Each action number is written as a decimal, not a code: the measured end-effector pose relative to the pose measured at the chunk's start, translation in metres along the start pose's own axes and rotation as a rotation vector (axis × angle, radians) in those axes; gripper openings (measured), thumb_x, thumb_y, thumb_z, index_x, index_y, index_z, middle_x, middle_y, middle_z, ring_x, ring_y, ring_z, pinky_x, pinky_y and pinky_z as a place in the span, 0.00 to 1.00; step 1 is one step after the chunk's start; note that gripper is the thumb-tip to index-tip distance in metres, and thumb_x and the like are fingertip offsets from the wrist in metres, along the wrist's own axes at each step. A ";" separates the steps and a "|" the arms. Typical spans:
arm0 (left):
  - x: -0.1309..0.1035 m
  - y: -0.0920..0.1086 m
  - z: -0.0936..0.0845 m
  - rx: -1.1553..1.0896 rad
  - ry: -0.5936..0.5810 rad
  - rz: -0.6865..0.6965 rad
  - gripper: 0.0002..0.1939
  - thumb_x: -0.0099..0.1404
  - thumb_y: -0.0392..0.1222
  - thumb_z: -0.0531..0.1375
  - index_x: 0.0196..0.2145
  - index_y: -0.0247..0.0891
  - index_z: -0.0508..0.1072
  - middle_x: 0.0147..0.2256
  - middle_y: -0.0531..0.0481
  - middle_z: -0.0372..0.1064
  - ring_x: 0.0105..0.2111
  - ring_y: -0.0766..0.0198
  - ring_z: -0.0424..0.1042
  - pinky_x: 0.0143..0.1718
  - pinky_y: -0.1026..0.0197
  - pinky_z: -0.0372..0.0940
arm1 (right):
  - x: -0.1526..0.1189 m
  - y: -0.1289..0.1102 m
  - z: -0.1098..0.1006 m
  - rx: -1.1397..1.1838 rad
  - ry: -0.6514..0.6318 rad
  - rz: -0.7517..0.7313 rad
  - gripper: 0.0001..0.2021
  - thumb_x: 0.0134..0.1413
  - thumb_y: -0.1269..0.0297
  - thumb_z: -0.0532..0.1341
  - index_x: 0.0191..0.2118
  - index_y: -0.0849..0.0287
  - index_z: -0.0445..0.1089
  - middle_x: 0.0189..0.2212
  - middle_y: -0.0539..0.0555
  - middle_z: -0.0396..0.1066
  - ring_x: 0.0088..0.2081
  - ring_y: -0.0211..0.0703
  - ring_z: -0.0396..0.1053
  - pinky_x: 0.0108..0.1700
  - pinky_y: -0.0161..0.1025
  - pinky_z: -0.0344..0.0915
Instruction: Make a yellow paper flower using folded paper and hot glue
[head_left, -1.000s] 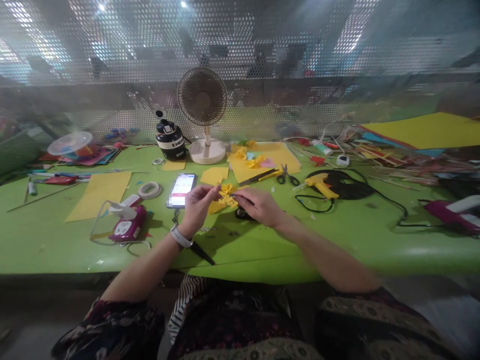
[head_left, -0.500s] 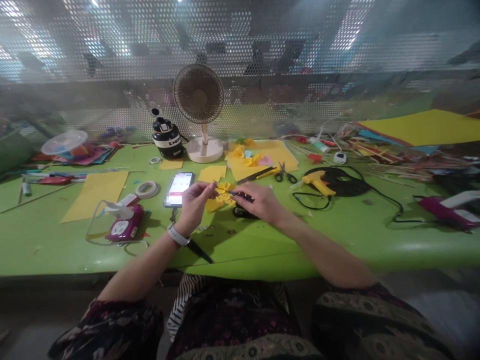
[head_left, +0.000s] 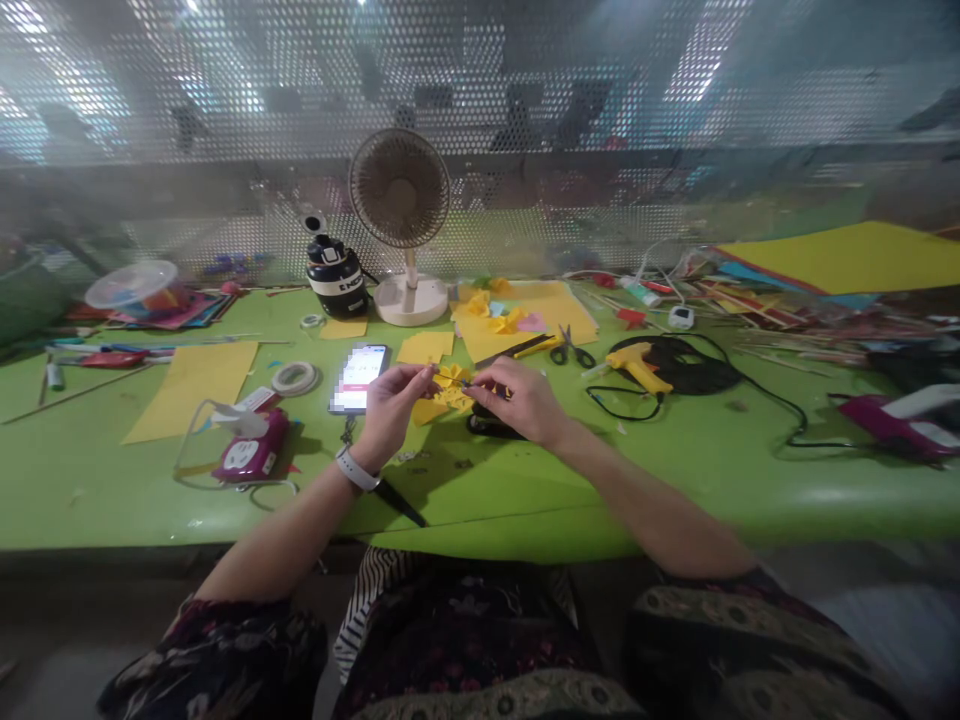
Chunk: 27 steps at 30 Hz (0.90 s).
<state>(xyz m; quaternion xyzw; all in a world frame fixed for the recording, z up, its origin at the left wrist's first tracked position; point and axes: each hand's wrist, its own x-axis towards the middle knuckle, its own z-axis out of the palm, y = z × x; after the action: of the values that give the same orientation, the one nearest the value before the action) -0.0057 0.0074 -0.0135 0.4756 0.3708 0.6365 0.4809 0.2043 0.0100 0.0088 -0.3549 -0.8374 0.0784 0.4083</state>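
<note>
My left hand (head_left: 394,398) is closed in a pinch above the green table. A thin dark strand (head_left: 451,377) runs from its fingertips toward my right hand (head_left: 521,398). My right hand is wrapped round a slim dark-handled tool (head_left: 500,391) with a bluish front part. Fingers cover most of that tool, so its kind is unclear. Yellow paper flower pieces (head_left: 452,395) lie right below and between the hands. A black object (head_left: 487,427) rests under my right hand, partly covered. Left of my left hand lies a lit phone (head_left: 360,378).
A yellow glue gun (head_left: 640,368) with its cord and black scissors (head_left: 572,347) lie to the right. Behind stand a fan (head_left: 409,300) and a black bottle (head_left: 337,278). At left are a tape roll (head_left: 295,379), yellow paper (head_left: 196,385) and a purple power socket (head_left: 259,447).
My right hand has turned slightly and its fingers now cover more of the tool. The yellow piece near my left fingertips shows less; the thin strand shows more. Left hand barely moved.
</note>
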 end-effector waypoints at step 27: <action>-0.001 -0.003 -0.003 0.028 -0.060 -0.019 0.14 0.56 0.51 0.71 0.31 0.37 0.79 0.25 0.51 0.75 0.25 0.69 0.73 0.31 0.64 0.68 | 0.003 -0.003 -0.005 0.086 -0.050 0.058 0.21 0.68 0.47 0.54 0.35 0.59 0.74 0.31 0.55 0.72 0.33 0.41 0.70 0.37 0.37 0.64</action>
<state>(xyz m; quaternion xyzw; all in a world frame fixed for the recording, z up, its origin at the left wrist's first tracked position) -0.0081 0.0075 -0.0169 0.4977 0.3693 0.6122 0.4911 0.2050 0.0087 0.0148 -0.3593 -0.8325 0.1350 0.3995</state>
